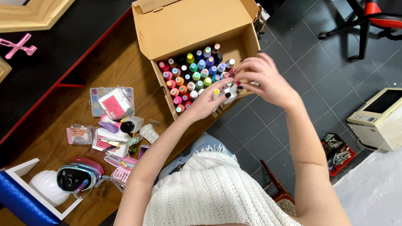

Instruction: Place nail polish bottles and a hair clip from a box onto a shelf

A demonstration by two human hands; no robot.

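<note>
Your two hands meet over the near corner of the cardboard box [251, 42], and between them sits a small white bottle [230, 93] with a dark cap end. Your left hand [209, 100] comes up from below with its fingers curled round the bottle's lower side; your right hand [266, 79] closes over it from above and to the right, fingertips pinched down on the top. Both grips look closed on that one bottle, though exactly how each finger lies is hidden where the hands overlap.

Judging by how things lie, you are in the middle of handling a single bottle, and the rest of the stock is untouched: just beyond your fingers, deeper in the box, the rows of coloured bottles [194, 75] stand upright and packed close, caps up. The box's flap stands open, away from your grip.

Well off to the left of your hands, on the wooden table [125, 54], lie a clear compartment case [111, 100], a clutter of small tools and pots, and a pink and silver machine [79, 175]. None of these touch your hands
</note>
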